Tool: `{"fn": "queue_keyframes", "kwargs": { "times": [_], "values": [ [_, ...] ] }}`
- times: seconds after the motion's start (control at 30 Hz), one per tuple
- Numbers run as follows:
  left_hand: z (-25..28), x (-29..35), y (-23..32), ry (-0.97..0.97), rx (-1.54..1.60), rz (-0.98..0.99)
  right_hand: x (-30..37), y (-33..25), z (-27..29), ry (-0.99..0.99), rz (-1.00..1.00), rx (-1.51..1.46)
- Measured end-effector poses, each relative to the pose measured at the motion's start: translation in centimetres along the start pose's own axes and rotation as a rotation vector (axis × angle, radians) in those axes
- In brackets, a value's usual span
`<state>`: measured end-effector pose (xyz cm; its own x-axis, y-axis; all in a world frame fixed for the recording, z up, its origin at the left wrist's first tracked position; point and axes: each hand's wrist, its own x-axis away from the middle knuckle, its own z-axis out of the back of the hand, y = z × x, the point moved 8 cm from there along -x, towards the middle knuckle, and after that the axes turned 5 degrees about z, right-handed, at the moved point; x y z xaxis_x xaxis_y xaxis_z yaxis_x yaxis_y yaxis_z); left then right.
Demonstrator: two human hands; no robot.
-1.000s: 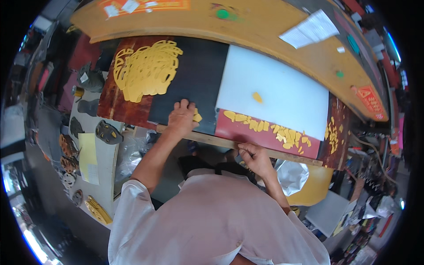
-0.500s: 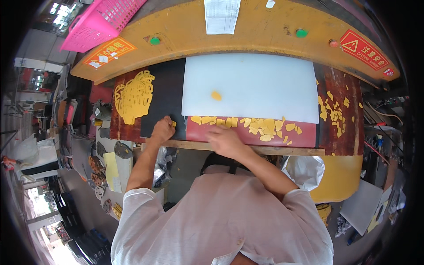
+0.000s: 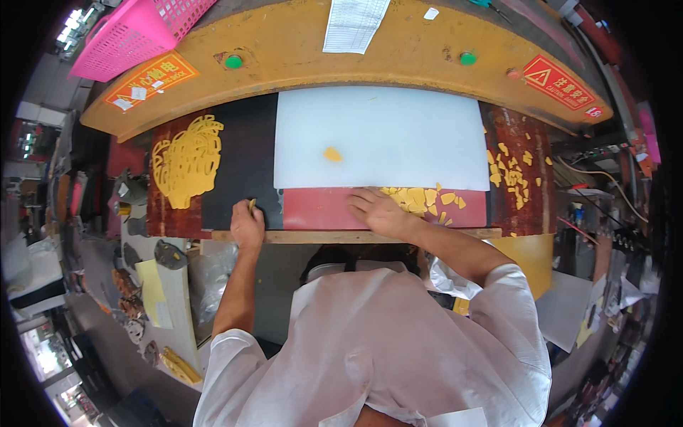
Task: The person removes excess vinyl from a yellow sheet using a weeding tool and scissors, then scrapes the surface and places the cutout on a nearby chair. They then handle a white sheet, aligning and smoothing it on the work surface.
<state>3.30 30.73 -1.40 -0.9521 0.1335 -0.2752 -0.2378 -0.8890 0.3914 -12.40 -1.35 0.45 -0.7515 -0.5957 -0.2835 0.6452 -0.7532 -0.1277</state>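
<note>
My left hand (image 3: 247, 224) is closed at the near edge of the black mat (image 3: 245, 153), a small yellow piece (image 3: 252, 204) showing between its fingertips. Over the red strip (image 3: 313, 208), my right hand (image 3: 380, 212) lies low with its fingers stretched out to the left. Right beside it, several small flat yellow pieces (image 3: 413, 199) are gathered on the strip; the hand hides part of the group. A single yellow piece (image 3: 332, 154) rests on the white board (image 3: 384, 128) behind.
A pile of yellow cut-out outlines (image 3: 188, 164) lies at the left. Scattered yellow scraps (image 3: 512, 174) are at the right. Behind the board runs a yellow machine beam (image 3: 284, 64) with green buttons (image 3: 233, 62). A pink basket (image 3: 142, 35) stands at the far left.
The yellow pieces on the left part of the red strip are gone from view there. My right hand has moved right along the strip, relative to the board. The whole view has shifted slightly.
</note>
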Motion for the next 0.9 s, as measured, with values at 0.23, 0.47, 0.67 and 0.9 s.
{"fn": "queue_keyframes", "kwargs": {
  "times": [0.23,0.47,0.67,0.9],
  "values": [
    [-0.3,0.2,-0.2,0.03,0.118,0.067,10.1,3.3,8.2,-0.114,-0.289,0.014],
    [0.5,0.1,0.2,0.01,0.161,0.066,-5.2,7.3,5.5,0.179,-0.458,-0.176],
    [0.4,0.0,0.4,0.013,0.165,0.022,-10.5,3.7,-1.7,-0.11,-0.292,-0.019],
    [-0.1,0.3,-0.1,-0.015,0.125,0.055,-3.5,-0.7,-0.3,0.076,-0.166,-0.278]
  ]
}}
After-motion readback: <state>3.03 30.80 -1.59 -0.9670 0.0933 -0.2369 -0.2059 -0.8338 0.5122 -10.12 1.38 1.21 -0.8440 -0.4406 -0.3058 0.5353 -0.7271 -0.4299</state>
